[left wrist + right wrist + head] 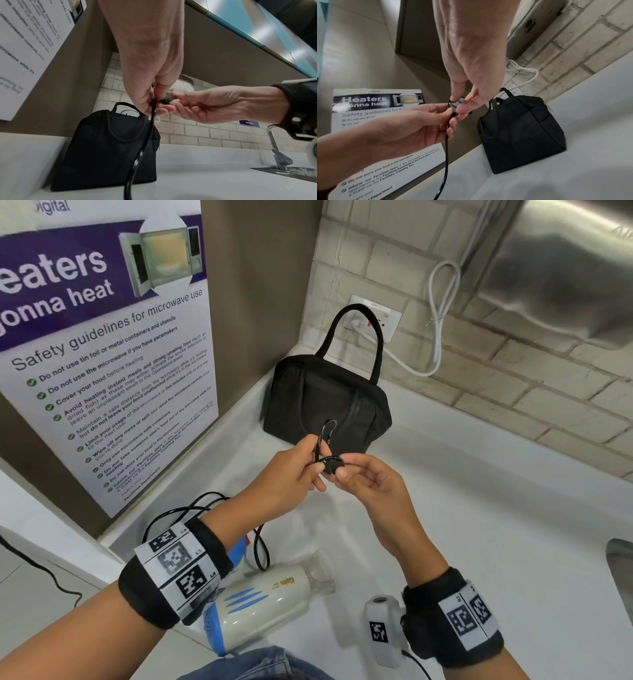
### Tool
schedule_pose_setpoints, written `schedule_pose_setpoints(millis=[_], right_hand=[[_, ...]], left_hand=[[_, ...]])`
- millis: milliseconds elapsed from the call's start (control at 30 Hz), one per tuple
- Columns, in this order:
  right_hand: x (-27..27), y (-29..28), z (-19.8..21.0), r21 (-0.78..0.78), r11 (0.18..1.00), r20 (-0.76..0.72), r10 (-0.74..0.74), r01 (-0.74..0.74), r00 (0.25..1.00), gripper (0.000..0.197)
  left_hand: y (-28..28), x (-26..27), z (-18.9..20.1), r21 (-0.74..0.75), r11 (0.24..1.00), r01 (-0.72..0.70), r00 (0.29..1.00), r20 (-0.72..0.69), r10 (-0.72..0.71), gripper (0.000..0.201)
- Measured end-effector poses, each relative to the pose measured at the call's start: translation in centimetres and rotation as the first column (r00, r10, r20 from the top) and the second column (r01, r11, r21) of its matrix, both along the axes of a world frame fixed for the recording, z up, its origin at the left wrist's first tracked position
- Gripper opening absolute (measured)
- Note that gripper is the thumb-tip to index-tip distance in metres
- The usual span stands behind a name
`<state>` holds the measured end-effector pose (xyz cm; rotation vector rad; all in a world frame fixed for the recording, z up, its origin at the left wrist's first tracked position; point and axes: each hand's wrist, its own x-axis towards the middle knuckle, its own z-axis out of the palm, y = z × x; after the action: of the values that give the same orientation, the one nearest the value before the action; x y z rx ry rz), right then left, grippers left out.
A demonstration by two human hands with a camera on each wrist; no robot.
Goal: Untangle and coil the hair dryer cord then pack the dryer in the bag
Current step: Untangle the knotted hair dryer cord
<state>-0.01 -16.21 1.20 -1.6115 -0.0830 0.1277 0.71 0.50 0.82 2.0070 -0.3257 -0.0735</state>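
Observation:
A cream and blue hair dryer [263,607] lies on the white counter [479,508] near the front, partly under my left wrist. Its black cord [260,546] loops beside it and rises to my hands. My left hand [294,470] pinches the cord [150,116] just below the plug, with a small loop [327,428] sticking up above the fingers. My right hand [359,474] pinches the black plug [330,465] [458,103] [165,100] between thumb and fingertips. The black bag [325,402] stands upright in the back corner, zipped as far as I can see.
A white cable [438,320] runs from a wall socket [390,320] behind the bag. A poster [102,354] covers the left wall. A steel sink [620,570] and tap [274,147] lie at the right. A metal appliance [565,268] hangs overhead.

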Motion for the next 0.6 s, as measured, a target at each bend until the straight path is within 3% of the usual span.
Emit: schedule_pose_setpoints(millis=[133, 300, 400, 500, 600], right_hand=[[0.3, -0.2, -0.3, -0.068, 0.998, 0.023, 0.007, -0.006, 1.0, 0.023], [0.2, 0.5, -1.8, -0.287, 0.948, 0.199, -0.083, 0.139, 0.976, 0.014], [-0.2, 0.8, -2.2, -0.381, 0.903, 0.325, -0.071, 0.199, 0.943, 0.023], [-0.1, 1.0, -2.2, -0.393, 0.866, 0.427, -0.125, 0.308, 0.896, 0.025], [0.8, 0.4, -2.2, -0.333, 0.879, 0.376, -0.207, 0.341, 0.903, 0.021]], left_hand=[[-0.2, -0.2, 0.1, -0.031, 0.999, 0.026, 0.998, -0.048, -0.027, 0.008], [-0.5, -0.3, 0.4, 0.018, 1.0, 0.015, 1.0, -0.017, -0.015, 0.009], [-0.4, -0.3, 0.7, 0.043, 0.999, 0.005, 1.0, -0.02, -0.004, 0.008], [-0.6, -0.7, 0.9, 0.023, 0.998, 0.053, 0.996, -0.073, -0.051, 0.006], [-1.1, -1.2, 0.6, 0.012, 0.989, 0.147, 0.983, -0.11, -0.145, 0.004]])
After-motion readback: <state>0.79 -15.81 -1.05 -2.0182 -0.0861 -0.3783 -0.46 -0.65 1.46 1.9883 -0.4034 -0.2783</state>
